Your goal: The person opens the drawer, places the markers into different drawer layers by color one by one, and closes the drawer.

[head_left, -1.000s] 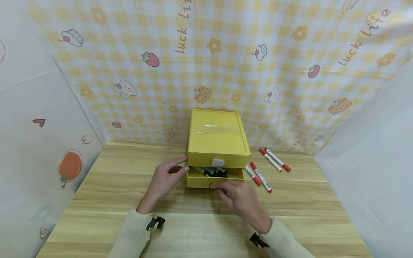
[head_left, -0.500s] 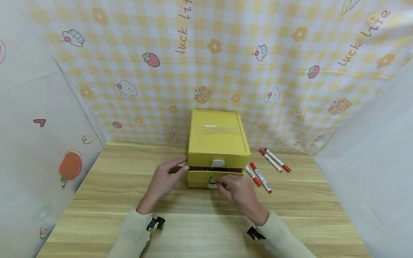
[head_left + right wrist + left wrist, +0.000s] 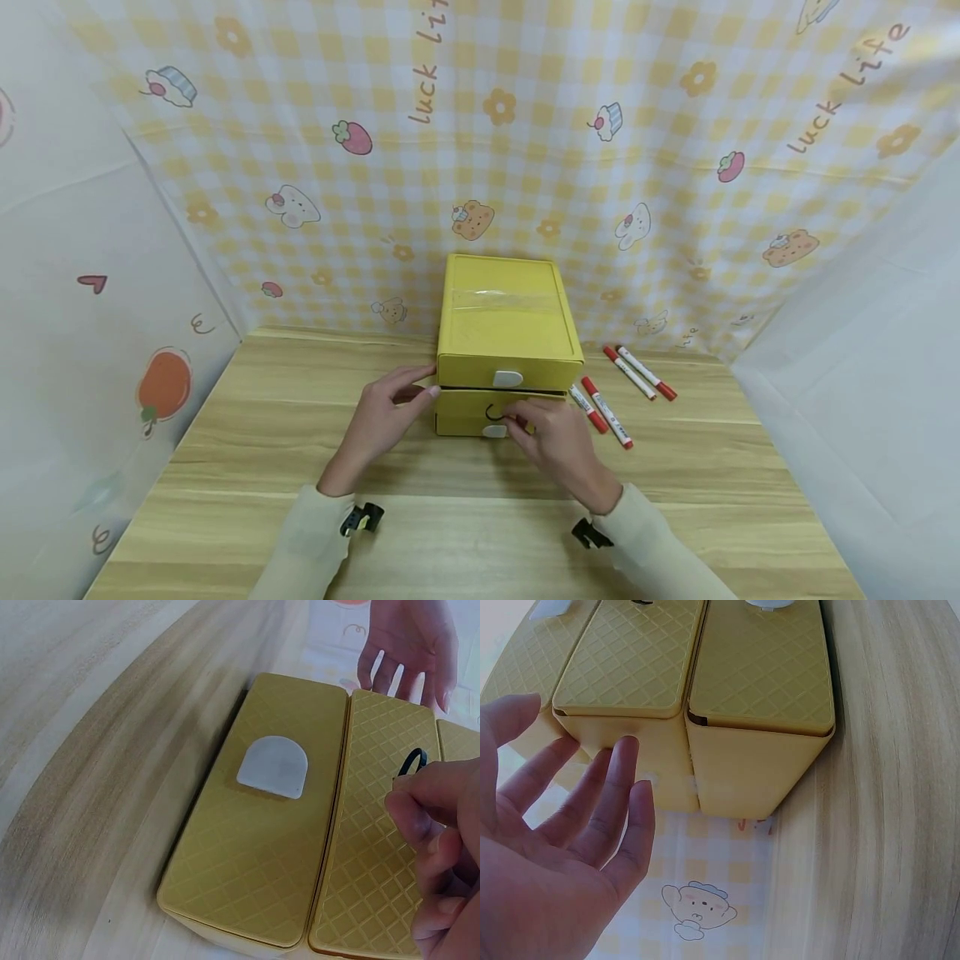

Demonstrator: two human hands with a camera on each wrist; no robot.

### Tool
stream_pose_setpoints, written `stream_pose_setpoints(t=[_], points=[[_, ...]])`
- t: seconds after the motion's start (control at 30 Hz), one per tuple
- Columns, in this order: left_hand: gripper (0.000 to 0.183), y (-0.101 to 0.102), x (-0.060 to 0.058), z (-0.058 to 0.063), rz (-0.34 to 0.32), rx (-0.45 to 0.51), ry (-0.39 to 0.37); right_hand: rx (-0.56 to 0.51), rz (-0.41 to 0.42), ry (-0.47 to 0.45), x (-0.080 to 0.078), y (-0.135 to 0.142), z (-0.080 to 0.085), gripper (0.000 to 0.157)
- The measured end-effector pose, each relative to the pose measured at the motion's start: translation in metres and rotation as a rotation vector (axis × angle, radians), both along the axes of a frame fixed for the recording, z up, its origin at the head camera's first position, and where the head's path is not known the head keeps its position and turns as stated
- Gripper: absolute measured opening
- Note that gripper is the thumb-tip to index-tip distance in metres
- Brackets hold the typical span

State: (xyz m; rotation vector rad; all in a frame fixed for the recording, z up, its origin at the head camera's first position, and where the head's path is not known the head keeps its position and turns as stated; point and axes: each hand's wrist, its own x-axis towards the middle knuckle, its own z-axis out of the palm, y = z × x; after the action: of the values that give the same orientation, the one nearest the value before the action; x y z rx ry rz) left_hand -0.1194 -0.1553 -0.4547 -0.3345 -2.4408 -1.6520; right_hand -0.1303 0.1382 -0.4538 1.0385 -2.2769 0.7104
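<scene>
Pushed inward since a second earlier, the middle drawer [image 3: 461, 407] sat almost flush, a thin dark line left along its top edge; the black pens that had shown inside were hidden, beyond counting. So your push looked nearly finished. One checked curtain [image 3: 360, 208] hung behind one wooden table [image 3: 480, 533]. On the table stood one yellow box stack [image 3: 506, 329], its three drawers one above another, the one you were working between the top drawer [image 3: 472, 372] and the bottom drawer [image 3: 240, 855]. Of your two hands, the left hand [image 3: 382, 417] had its fingers loosely spread at the stack's left side, touching it or just beside, I could not tell which; the right hand [image 3: 558, 442] was narrowed to a pinch. Four red-capped markers [image 3: 611, 417] lay right of the stack, one partly hidden. Two white tabs [image 3: 507, 379] marked the top and bottom drawers; one black loop [image 3: 406, 762], on the middle drawer's front, was what your right thumb and forefinger held.
</scene>
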Motion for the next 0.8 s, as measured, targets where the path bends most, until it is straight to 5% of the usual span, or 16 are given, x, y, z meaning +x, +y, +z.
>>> stream_pose_setpoints(t=[0.8], points=[[0.041, 0.0002, 0.0006, -0.0001, -0.005, 0.003, 0.01, -0.004, -0.06, 0.004, -0.0035, -0.0014, -0.0058, 0.018]])
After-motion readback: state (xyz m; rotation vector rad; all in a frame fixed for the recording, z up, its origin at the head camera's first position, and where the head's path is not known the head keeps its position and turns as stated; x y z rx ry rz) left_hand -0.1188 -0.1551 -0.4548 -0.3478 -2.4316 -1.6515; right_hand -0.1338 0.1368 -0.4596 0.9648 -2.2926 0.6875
